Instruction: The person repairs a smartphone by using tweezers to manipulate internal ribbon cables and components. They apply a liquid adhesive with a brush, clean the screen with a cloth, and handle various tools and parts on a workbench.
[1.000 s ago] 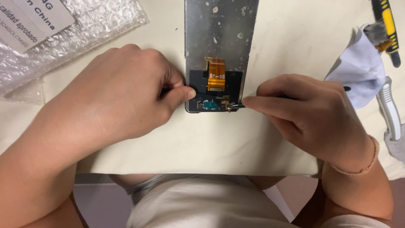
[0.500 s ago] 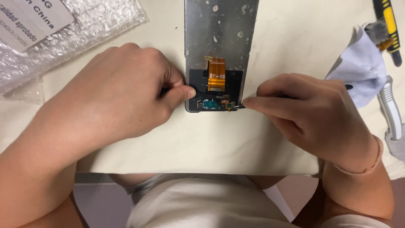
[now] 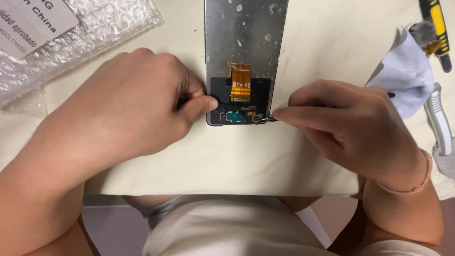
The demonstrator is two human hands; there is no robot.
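A flat grey metal-backed phone screen panel (image 3: 246, 42) lies face down on the pale cream tabletop (image 3: 237, 161), its near end pointing at the person's body. Everything else sits around that panel. On its near end there is a black patch with an orange ribbon cable (image 3: 241, 83) running down the middle, and just below the ribbon a small teal circuit piece (image 3: 233, 115) close to the panel's bottom edge.

The left hand (image 3: 128, 104) comes in from the panel's left side, fingers curled tight, thumb tip pressed onto the black patch at the panel's left edge; something dark shows between thumb and forefinger, but I cannot tell what it is. The right hand (image 3: 350, 123) comes in from the panel's right side, fingers pinched narrow around slim metal tweezers (image 3: 265, 119), whose tip touches the bottom right corner of the panel beside the teal piece. A thin pink cord bracelet (image 3: 417, 182) circles that wrist.

Far left of the panel lies a clear bubble-wrap bag with a white label (image 3: 71, 33). Far right of it a crumpled white cloth (image 3: 407, 78) rests, with a yellow-and-black tool handle (image 3: 438, 23) above it and a grey-and-white tool handle (image 3: 438, 121) just beside it.
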